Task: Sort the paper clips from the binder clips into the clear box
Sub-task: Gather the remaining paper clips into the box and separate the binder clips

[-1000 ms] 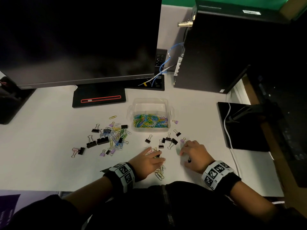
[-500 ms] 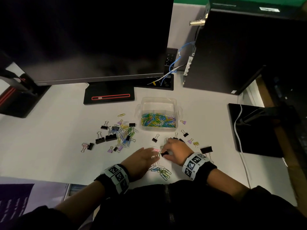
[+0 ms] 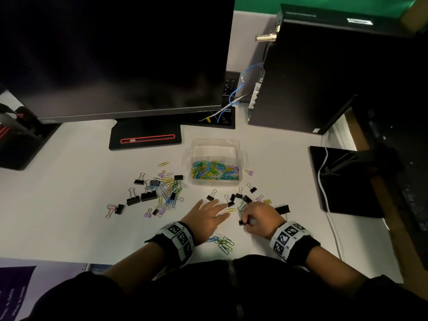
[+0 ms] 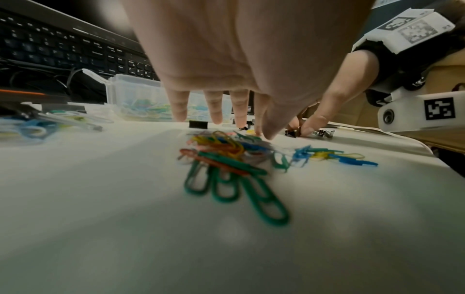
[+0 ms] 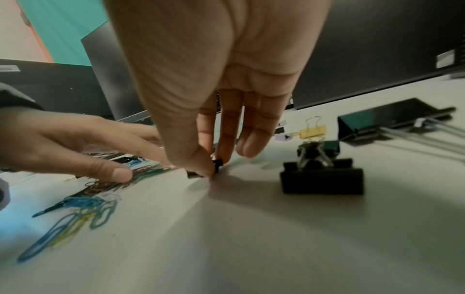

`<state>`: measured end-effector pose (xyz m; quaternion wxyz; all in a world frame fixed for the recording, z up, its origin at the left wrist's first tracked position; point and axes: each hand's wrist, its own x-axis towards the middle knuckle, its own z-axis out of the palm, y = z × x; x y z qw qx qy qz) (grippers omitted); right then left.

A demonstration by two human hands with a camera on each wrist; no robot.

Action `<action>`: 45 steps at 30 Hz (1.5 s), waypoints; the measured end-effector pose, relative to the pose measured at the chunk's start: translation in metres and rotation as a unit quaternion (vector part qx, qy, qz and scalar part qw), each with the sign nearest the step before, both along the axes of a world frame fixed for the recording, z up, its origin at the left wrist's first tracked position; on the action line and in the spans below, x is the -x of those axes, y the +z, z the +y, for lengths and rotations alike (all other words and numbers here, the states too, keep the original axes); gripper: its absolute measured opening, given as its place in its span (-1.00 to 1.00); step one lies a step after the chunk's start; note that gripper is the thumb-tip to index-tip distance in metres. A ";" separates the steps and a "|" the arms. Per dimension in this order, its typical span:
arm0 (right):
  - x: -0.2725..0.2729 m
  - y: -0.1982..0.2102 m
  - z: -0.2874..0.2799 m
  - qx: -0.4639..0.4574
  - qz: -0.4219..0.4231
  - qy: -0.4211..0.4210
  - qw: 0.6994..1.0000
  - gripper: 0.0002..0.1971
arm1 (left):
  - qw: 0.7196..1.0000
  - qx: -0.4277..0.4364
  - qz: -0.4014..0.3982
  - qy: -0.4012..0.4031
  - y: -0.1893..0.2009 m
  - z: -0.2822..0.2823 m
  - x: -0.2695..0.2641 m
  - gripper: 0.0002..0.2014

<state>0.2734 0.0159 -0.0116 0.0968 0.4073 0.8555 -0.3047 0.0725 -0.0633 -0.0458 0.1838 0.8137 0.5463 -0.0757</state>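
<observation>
Left hand [image 3: 209,217] fingers spread flat; right hand [image 3: 260,218] fingers pinch small black binder clip [image 3: 242,222].

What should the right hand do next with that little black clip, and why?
Probably slide it aside, away from the paper clips. The right hand pinches a small black binder clip, and the clear box holds only paper clips.

The clear box [image 3: 215,147] sits open on the bench, its near half heaped with coloured paper clips [image 3: 214,170]. More paper clips [image 3: 221,242] lie loose near the bench edge. Black binder clips [image 3: 238,196] are scattered in front of the box, and a mixed pile [image 3: 162,188] lies to its left.
</observation>
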 end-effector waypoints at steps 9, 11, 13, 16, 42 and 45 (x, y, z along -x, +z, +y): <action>0.005 -0.002 -0.005 -0.062 0.026 0.011 0.998 -0.65 | 0.994 -0.072 0.050 -0.064 0.002 -0.005 0.013 -0.54; 0.013 -0.003 -0.008 -0.077 0.025 0.034 0.996 -0.57 | 0.992 -0.088 0.043 -0.076 0.001 -0.007 0.018 -0.44; 0.020 -0.005 -0.011 -0.093 0.009 0.069 0.993 -0.55 | 0.992 -0.098 0.029 -0.074 0.000 -0.010 0.024 -0.40; 0.026 -0.012 -0.019 -0.107 -0.002 0.119 0.987 -0.57 | 0.991 -0.126 -0.052 -0.017 0.003 -0.016 0.033 -0.52; 0.071 -0.025 -0.019 0.088 0.083 -0.023 0.992 -0.18 | 0.951 0.111 -0.148 0.249 0.031 -0.003 0.022 -0.38; 0.073 -0.025 -0.019 0.080 0.081 -0.020 0.993 -0.35 | 0.953 0.103 -0.159 0.238 0.032 -0.009 0.020 -0.37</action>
